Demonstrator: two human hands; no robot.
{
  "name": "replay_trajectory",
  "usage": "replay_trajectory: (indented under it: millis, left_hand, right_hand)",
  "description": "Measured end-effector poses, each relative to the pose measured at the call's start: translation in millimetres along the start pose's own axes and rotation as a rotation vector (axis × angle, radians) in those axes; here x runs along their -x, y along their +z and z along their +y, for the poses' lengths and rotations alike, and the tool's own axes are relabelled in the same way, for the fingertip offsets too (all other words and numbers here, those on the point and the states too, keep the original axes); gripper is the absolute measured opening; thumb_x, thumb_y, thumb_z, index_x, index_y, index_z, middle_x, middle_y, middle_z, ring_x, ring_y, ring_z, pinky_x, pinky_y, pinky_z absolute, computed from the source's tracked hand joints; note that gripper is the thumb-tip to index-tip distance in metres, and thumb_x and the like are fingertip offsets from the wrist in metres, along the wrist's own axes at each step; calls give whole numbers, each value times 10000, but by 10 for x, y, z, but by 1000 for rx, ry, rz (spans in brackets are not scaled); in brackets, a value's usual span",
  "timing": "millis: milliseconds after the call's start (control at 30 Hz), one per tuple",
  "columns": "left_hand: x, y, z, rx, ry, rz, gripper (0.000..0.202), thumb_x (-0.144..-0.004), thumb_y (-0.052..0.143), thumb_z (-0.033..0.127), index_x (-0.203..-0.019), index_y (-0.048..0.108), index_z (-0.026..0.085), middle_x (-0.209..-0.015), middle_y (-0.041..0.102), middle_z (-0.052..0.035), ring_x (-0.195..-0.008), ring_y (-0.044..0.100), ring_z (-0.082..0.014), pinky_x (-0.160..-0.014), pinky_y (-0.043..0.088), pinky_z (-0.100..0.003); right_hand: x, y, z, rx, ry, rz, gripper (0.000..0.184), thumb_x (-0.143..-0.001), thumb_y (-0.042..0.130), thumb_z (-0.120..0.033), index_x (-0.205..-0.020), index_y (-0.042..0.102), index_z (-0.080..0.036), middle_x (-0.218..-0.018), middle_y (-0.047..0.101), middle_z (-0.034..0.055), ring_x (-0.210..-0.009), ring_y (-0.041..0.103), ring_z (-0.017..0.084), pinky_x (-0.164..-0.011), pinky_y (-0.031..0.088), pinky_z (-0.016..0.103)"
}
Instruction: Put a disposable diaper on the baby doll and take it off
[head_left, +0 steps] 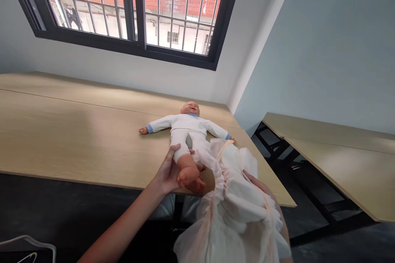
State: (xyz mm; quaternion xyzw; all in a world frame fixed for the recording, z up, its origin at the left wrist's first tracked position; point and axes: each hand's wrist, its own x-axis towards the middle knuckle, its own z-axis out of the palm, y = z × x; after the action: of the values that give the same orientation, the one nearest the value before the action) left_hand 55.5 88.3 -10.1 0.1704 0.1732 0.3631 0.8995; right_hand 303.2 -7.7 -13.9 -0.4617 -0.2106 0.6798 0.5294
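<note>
table (77, 131) spans mid-frame, the gauzy garment (243, 209) at lower right seems best gathered clear by the right hand (262, 187), whose grip cannot be told, and the doll (189, 124) at centre steadied by the left hand (169, 174), clasped round one leg.

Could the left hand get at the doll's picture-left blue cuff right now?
Probably yes: nothing visible blocks that blue cuff, though the left hand holds the leg and may need freeing.

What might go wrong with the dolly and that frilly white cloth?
The doll has its feet near the edge of the table, so a tug from the left hand might slide it off. The frilly cloth hangs past that edge, so it might drop if the right hand slips.
</note>
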Motion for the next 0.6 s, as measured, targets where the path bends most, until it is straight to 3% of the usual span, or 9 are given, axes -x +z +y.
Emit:
replay_trajectory:
  millis: [133, 233, 333, 433, 533, 600]
  left_hand:
    - [-83, 157, 247, -72, -44, -77, 343, -778, 612, 488, -926, 615, 179, -847, 737, -86, -910, 711, -328, -814, 533, -452]
    - [-160, 377, 466, -140, -67, -129, 393, -799, 559, 521, -930, 616, 154, -845, 736, -114, -888, 708, -314, -806, 534, -439]
    - [-249, 612, 646, -217, -73, -160, 467, -824, 499, 564, -922, 614, 122, -832, 724, -136, -855, 700, -304, -832, 527, -451]
    - [-331, 799, 747, -258, -44, -206, 420, -854, 480, 538, -933, 609, 146, -772, 702, -86, -808, 692, -288, -889, 495, -511]
    - [-392, 931, 788, -227, 5, -285, 331, -896, 451, 455, -936, 610, 167, -746, 678, -45, -810, 688, -254, -965, 453, -515]
    - [-424, 998, 805, -213, 9, -308, 297, -894, 472, 429, -893, 605, 164, -731, 666, -39, -849, 687, -250, -1006, 430, -495]
  right_hand:
    - [83, -197, -61, -34, 72, 38, 324, -823, 692, -424, -1024, 734, -173, -894, 748, 91, -820, 721, 276, -782, 582, 376]
    - [-10, -125, -19, -33, 176, 21, 290, -788, 726, -338, -973, 730, -115, -832, 741, 105, -798, 725, 265, -791, 583, 359]
    - [-244, 154, 6, 1, 218, -11, 227, -760, 741, -302, -873, 726, -106, -736, 727, 95, -676, 715, 240, -720, 592, 356]
    - [-581, 524, -17, 70, 174, -115, 177, -744, 720, -261, -813, 712, -98, -718, 725, 94, -617, 703, 205, -673, 581, 315]
    - [-902, 863, -52, 188, 40, -206, 142, -743, 660, -216, -746, 681, -76, -690, 717, 81, -667, 717, 200, -709, 560, 304]
    - [-1043, 1037, -63, 224, -84, -172, 256, -810, 528, -214, -708, 661, -19, -656, 695, 64, -695, 716, 182, -715, 525, 284]
